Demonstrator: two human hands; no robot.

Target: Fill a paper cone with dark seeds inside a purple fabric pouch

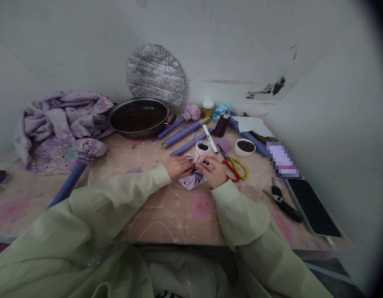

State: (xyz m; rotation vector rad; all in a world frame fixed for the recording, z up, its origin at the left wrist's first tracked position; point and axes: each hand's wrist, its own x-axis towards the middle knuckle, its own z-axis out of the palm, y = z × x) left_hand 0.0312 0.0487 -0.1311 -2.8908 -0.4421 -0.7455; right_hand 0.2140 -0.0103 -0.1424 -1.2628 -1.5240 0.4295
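A small piece of purple floral cloth (191, 182) lies bunched on the table between my hands. My left hand (178, 167) is closed on its left side, fingertips pressed together. From the right, my right hand (214, 173) pinches the same cloth, thumb and fingers meeting near my left fingertips. Exactly what sits between the fingertips is too small to make out. Just beyond them stands a white cup (201, 154) with red lines on its side and dark stuff inside. Red-and-yellow-handled scissors (236, 167) lie right of my right hand, and a white marker (210, 138) lies behind the cup.
Behind are a dark pan (138, 134) with brown liquid, purple-wrapped sticks (182, 134), a dark thread spool (221, 126), a lidded jar (207, 109) and a bowl of dark grains (245, 147). Floral fabric (55, 124) is heaped left. Keys (286, 207) and a phone (314, 207) lie right.
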